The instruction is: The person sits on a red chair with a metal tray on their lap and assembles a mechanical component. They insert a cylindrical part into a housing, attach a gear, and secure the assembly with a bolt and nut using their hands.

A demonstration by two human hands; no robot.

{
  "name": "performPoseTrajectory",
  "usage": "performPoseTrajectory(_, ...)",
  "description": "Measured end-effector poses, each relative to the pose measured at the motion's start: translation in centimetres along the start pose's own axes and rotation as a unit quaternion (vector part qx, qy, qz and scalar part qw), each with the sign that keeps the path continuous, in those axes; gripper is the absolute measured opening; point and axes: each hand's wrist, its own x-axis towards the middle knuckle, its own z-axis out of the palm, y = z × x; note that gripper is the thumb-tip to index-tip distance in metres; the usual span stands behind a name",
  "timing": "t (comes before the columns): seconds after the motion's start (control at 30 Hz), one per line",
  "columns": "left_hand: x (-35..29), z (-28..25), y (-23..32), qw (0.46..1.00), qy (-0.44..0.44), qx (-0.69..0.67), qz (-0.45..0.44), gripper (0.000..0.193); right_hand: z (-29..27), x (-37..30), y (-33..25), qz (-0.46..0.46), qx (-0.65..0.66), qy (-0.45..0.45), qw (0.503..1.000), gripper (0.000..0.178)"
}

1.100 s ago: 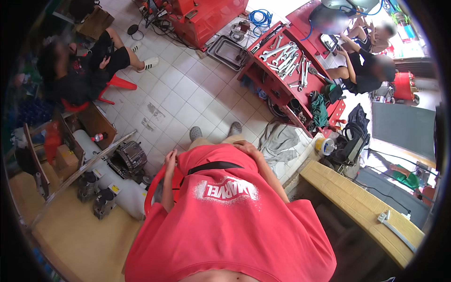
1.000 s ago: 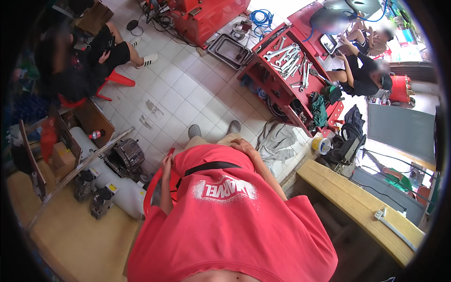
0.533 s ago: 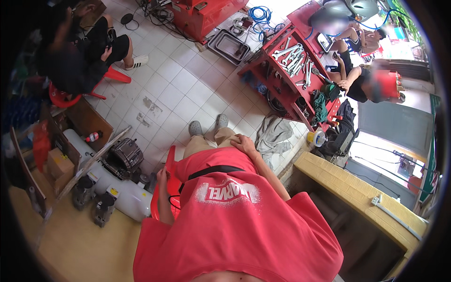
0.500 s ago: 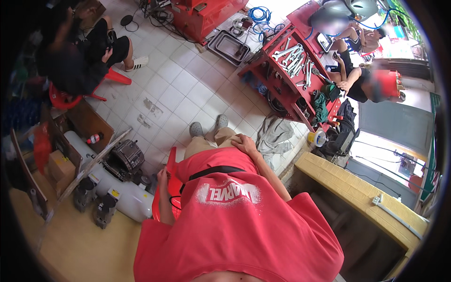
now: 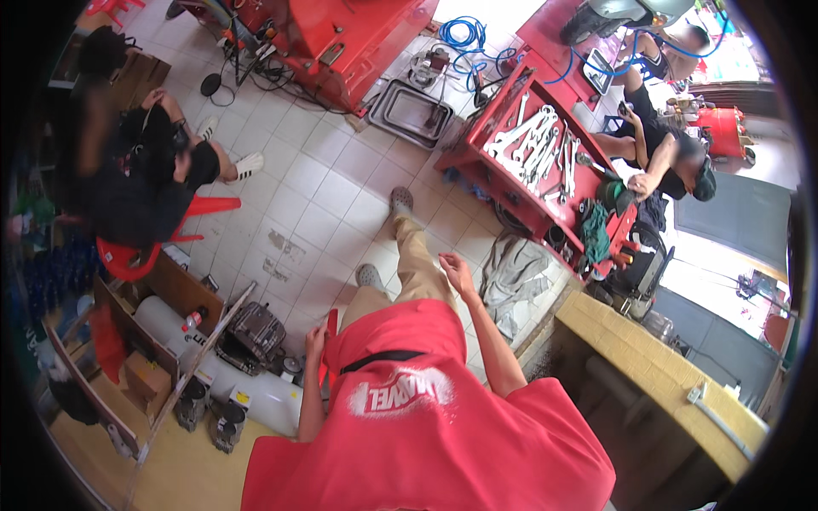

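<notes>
My right hand (image 5: pixel 457 273) is held out in the air beside my right thigh. Its fingers and thumb are apart, with nothing in them. My left hand (image 5: pixel 316 340) hangs at my left side, next to the edge of a red plastic chair (image 5: pixel 332 325). Its fingers look bent, but whether they touch the chair cannot be made out. I am upright, one leg forward, in tan trousers (image 5: pixel 419 271) and grey clogs (image 5: pixel 401 201). A grey cloth (image 5: pixel 514 281) lies on the floor to the right of my right hand.
A red tool cart (image 5: pixel 477 162) with several wrenches (image 5: pixel 535 146) stands ahead right; a person's hand (image 5: pixel 643 185) is beside it. Another person sits at left on a red chair (image 5: pixel 128 260). Black trays (image 5: pixel 411 113) lie ahead; a white tank (image 5: pixel 264 400) and a yellow ledge (image 5: pixel 630 349) flank me.
My right hand has lifted off my thigh and opened into the air. One foot has stepped forward. The left hand stays near the chair, and the view has shifted forward.
</notes>
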Motion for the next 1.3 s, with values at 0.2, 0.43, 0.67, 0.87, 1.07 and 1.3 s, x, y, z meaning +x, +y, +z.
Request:
performPoseTrajectory(0.2, 1.0, 5.5, 14.7, 0.996, 0.009, 0.028, -0.083, 0.062, 1.5, 17.1, 1.4, 0.104, 0.128, 0.021, 0.986, 0.041)
performPoseTrajectory(0.43, 13.7, 14.1, 26.0, 0.961, -0.033, 0.274, -0.030, 0.102, 6.3, 38.6, 4.6, 0.188, 0.208, 0.031, 0.959, 0.053)
performPoseTrajectory(0.67, 28.8, 19.7, 30.6, 0.909, 0.092, 0.407, 0.018, 0.103, 12.3, 61.1, 9.8, 0.204, 0.363, 0.070, 0.907, 0.072)
performPoseTrajectory(0.87, 36.4, 19.4, 29.9, 0.907, 0.141, 0.388, 0.088, 0.097, 15.3, 78.0, 16.3, 0.231, 0.576, 0.160, 0.768, 0.083)
performPoseTrajectory(1.07, 41.8, 19.7, 30.6, 0.908, 0.163, 0.366, 0.125, 0.093, 16.2, 87.9, 20.9, 0.236, 0.710, 0.147, 0.647, 0.046)
performPoseTrajectory(1.3, 43.0, 19.7, 31.9, 0.911, 0.147, 0.363, 0.133, 0.092, 16.8, 87.9, 22.2, 0.231, 0.646, 0.184, 0.703, 0.005)
